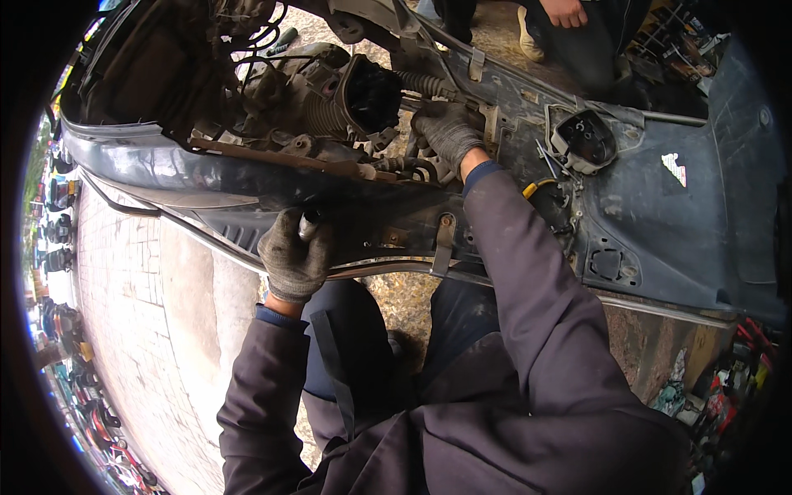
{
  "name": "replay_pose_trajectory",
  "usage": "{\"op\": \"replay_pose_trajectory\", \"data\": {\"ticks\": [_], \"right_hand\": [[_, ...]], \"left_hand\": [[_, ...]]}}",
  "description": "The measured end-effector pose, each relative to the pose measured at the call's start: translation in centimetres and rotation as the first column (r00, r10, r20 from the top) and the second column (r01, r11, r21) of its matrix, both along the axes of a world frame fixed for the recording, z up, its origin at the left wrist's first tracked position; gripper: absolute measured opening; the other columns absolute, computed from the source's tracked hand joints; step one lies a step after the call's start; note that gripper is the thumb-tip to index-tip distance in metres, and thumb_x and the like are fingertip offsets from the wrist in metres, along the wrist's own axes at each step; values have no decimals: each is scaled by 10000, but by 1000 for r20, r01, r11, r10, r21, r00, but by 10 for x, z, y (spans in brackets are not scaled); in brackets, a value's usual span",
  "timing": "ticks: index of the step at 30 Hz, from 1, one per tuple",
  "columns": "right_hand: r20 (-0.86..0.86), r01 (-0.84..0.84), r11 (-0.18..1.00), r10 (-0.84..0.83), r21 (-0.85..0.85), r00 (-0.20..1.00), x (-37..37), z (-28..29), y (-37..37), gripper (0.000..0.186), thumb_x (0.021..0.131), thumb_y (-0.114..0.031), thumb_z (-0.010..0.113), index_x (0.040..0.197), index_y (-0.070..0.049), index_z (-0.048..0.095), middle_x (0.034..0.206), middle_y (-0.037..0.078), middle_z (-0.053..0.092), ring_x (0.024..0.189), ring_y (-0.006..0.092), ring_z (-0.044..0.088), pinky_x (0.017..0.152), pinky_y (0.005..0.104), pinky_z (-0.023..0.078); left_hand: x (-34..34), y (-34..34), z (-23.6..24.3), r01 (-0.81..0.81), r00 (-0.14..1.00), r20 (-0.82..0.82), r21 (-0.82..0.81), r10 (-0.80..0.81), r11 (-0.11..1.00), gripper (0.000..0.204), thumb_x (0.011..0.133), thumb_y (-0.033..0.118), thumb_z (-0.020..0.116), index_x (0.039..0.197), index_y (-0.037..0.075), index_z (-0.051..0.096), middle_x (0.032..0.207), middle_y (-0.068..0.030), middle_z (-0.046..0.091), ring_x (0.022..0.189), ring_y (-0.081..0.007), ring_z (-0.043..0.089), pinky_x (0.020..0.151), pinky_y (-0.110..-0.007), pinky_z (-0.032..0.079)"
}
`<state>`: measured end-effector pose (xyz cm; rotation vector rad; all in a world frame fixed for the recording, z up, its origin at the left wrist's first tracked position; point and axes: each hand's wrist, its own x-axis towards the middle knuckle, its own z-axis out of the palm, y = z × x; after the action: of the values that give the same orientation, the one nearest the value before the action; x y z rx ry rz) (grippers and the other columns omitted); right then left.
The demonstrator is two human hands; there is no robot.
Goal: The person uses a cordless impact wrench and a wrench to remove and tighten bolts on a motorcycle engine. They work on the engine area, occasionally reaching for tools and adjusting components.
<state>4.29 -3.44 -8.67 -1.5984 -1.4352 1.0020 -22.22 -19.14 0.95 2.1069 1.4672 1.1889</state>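
Observation:
A partly stripped motor scooter point(247, 177) with dark body panels lies across in front of me. My left hand point(295, 257), in a grey knit glove, is closed around a short metal tube point(308, 224) by the scooter's near side panel; the tube's round end shows above the fingers. My right hand point(450, 136), gloved too, reaches into the open frame beside a black ribbed rubber duct point(371, 95). Its fingers are curled in among hoses and metal parts, and what they grip is hidden. A metal bracket point(444, 245) hangs on the near edge, below the right forearm.
On the floorboard to the right sit a round black housing point(584, 140), slim metal tools point(551, 161) and a yellow-handled tool point(538, 188). Across the scooter a person crouches, one hand point(565, 12) showing. Parked scooters point(59, 223) line the far left; loose parts point(726, 396) are heaped lower right.

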Motion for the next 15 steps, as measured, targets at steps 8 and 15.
{"op": "replay_pose_trajectory", "data": {"ticks": [8,15], "right_hand": [[-320,-36,992,-4,-118,947,2,23,-23,189,838,-106,624,982,-9,698,749,83,675,529,146,607,487,320,509],[-17,0,968,4,251,1000,8,38,11,269,846,-196,611,1047,-38,695,938,148,713,857,269,673,803,355,526]], "left_hand": [[3,1,1,1,1000,10,9,-1,1000,179,799,103,664,955,31,614,751,-185,636,681,-368,645,634,-367,505],[2,0,-1,-15,1000,11,11,15,1000,145,796,95,662,900,28,587,719,-175,609,653,-363,620,619,-363,488]]}}
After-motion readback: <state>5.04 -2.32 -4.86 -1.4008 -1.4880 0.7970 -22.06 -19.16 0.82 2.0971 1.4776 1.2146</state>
